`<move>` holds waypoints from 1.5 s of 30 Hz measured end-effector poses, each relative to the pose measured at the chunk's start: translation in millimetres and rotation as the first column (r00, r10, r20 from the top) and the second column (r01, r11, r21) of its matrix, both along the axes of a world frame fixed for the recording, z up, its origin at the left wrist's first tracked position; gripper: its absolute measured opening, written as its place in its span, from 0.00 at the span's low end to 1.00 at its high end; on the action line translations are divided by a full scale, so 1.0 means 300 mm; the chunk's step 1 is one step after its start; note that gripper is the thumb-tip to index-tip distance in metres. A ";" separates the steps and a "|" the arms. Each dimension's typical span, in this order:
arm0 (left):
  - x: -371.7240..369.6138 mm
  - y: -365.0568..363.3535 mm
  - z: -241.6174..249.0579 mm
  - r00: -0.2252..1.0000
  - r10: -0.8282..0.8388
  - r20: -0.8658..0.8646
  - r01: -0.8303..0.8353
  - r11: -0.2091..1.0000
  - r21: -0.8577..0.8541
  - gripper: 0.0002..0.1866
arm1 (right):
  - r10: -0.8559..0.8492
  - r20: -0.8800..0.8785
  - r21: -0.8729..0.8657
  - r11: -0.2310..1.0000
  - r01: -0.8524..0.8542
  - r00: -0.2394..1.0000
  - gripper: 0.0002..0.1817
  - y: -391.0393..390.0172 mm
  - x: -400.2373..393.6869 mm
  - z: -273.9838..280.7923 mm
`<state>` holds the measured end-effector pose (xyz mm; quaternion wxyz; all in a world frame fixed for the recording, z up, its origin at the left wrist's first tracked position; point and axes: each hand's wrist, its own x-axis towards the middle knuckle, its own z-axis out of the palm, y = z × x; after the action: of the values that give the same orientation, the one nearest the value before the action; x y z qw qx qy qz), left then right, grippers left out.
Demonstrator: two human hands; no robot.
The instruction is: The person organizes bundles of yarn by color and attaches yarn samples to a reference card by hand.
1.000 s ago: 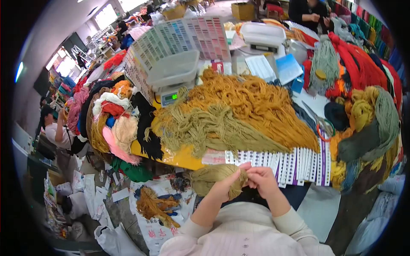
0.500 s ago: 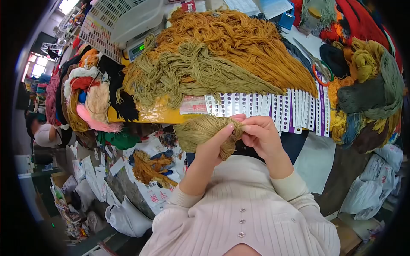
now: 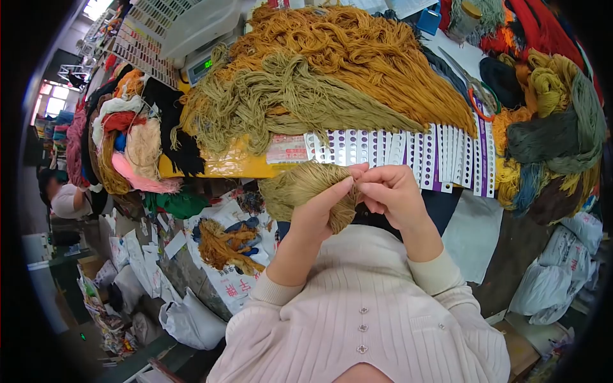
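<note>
A bundle of olive-green yarn (image 3: 297, 186) is held above my lap, near the table's front edge. My left hand (image 3: 324, 207) is wrapped round its right end, with the thumb on top. At that same end my right hand (image 3: 391, 191) is closed in a pinch, its fingertips touching those of my left hand; what it pinches is too small to make out. Beyond my hands lie a pile of olive yarn (image 3: 274, 102) and a larger pile of golden-brown yarn (image 3: 357, 57). White cards with punched holes (image 3: 408, 156) lie along the table's edge.
Skeins of many colours (image 3: 137, 131) lie at the left. More yarn (image 3: 555, 140) and scissors (image 3: 476, 86) are at the right. A scale (image 3: 201, 67) and a clear plastic tub (image 3: 198, 29) stand at the back left. White bags (image 3: 191, 322) lie on the floor. Another person (image 3: 67, 201) is at the far left.
The view has shifted slightly. My left hand still holds the yarn bundle, and the fingers of both hands have moved a little at its right end.
</note>
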<state>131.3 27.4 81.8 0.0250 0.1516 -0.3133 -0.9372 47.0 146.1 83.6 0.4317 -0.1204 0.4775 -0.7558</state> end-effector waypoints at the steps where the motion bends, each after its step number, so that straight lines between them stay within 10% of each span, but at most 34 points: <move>1: -0.001 -0.002 -0.001 1.000 -0.001 0.002 0.000 1.000 0.023 0.14 | -0.002 0.018 -0.019 1.000 0.002 1.000 0.05 0.001 -0.002 0.001; 11: -0.006 0.001 0.011 1.000 0.011 0.018 -0.012 0.999 0.037 0.14 | 0.123 -0.122 0.185 0.978 -0.099 0.985 0.04 0.009 -0.008 0.017; 39: 0.022 -0.016 -0.005 1.000 0.002 0.026 0.001 0.994 -0.108 0.11 | 0.213 0.177 -0.230 0.958 -0.170 0.961 0.04 0.043 -0.027 -0.060; 45: 0.016 0.005 -0.003 0.996 0.001 -0.085 0.009 0.993 0.119 0.15 | 0.088 0.359 -0.193 0.981 -0.019 0.929 0.08 0.028 -0.018 -0.051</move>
<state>136.2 28.8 80.8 0.0273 0.1125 -0.2555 -0.9598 41.7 154.7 68.1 0.5204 -0.0304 0.3127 -0.7941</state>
